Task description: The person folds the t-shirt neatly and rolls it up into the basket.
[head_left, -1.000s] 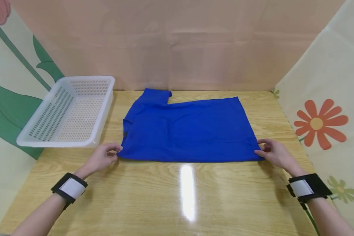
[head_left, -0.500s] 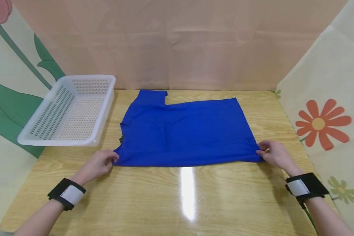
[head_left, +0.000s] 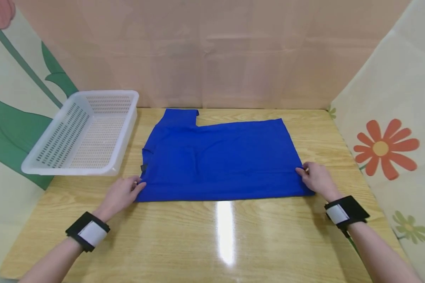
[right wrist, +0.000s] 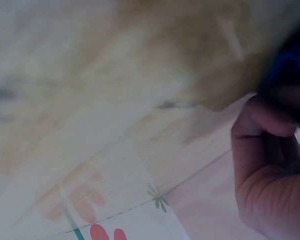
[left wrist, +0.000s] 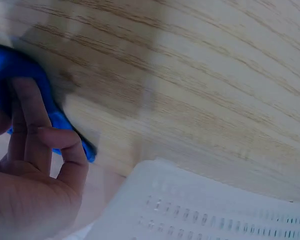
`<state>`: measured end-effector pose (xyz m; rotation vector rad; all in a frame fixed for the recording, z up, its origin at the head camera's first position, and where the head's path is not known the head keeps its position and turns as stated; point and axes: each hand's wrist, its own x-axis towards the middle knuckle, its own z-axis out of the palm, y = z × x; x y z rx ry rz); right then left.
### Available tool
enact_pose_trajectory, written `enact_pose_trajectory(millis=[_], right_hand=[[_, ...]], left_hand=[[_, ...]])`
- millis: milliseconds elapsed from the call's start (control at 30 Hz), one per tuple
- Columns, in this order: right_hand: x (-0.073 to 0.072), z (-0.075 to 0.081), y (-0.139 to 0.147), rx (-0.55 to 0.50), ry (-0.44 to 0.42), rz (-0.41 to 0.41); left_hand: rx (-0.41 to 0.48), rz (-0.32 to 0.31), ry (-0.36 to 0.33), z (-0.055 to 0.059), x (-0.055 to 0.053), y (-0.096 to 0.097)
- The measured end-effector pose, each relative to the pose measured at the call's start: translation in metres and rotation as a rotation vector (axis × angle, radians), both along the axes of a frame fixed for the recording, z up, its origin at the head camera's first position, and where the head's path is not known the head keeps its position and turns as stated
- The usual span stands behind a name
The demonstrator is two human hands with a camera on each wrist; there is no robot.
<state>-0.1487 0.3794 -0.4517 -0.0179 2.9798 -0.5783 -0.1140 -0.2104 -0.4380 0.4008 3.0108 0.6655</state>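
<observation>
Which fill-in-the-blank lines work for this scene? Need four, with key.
1. The shirt on the table is ____ in colour.
2. The basket is ____ in colour.
3. The hand farther from the basket is the person's ____ hand.
4. The wristbands have white patches on ____ straps.

Missing words: blue; white; right; black.

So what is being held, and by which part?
The blue short-sleeved fabric shirt: the left hand holds its near corner at the neck end, the right hand its hem edge by the near corner.
</observation>
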Motion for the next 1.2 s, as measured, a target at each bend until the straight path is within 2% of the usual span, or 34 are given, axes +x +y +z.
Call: enact_pose_trajectory(millis=[133, 200, 267, 333, 400, 467, 567, 633, 700, 733, 900, 1000, 1067, 1133, 1200], right_hand=[[0.000, -0.006, 0.001, 0.039, 0.020, -0.028], [0.000, -0.007, 0.001, 0.050, 0.017, -0.037], [0.001, -0.008, 0.001, 0.052, 0.035, -0.040], [0.003, -0.006, -0.002, 0.049, 0.086, -0.038], [0.006, -0.003, -0.005, 0.038, 0.174, -0.023], [0.009, 0.002, -0.011, 0.041, 0.264, 0.002], [0.009, 0.008, -0.023, 0.058, 0.385, 0.080], [0.008, 0.011, -0.030, 0.065, 0.431, 0.136], [0.006, 0.011, -0.035, 0.061, 0.457, 0.184], [0.006, 0.011, -0.037, 0.054, 0.463, 0.202], [0.008, 0.007, -0.038, 0.043, 0.436, 0.235], [0.008, 0.005, -0.040, 0.041, 0.361, 0.266], [0.007, 0.004, -0.043, 0.037, 0.270, 0.298], [0.007, 0.002, -0.045, 0.024, 0.132, 0.323], [0.007, 0.000, -0.046, 0.000, 0.000, 0.327]], left_hand=[[-0.094, 0.025, 0.048, 0.000, 0.006, 0.002], [-0.123, 0.037, 0.020, 0.002, 0.008, 0.004], [-0.147, 0.050, -0.045, 0.007, 0.008, 0.006], [-0.170, 0.061, -0.111, 0.013, 0.008, 0.008], [-0.178, 0.060, -0.117, 0.019, 0.007, 0.012], [-0.167, 0.047, -0.061, 0.024, 0.005, 0.020], [-0.142, 0.005, 0.139, 0.025, 0.000, 0.034], [-0.142, -0.036, 0.246, 0.022, -0.006, 0.044], [-0.161, -0.082, 0.304, 0.017, -0.012, 0.052], [-0.171, -0.112, 0.303, 0.014, -0.015, 0.055], [-0.178, -0.231, 0.170, 0.004, -0.022, 0.072], [-0.164, -0.240, 0.003, 0.002, -0.023, 0.083], [-0.156, -0.222, -0.139, -0.001, -0.023, 0.089], [-0.162, -0.183, -0.276, -0.005, -0.024, 0.092], [-0.173, -0.153, -0.350, -0.011, -0.026, 0.094]])
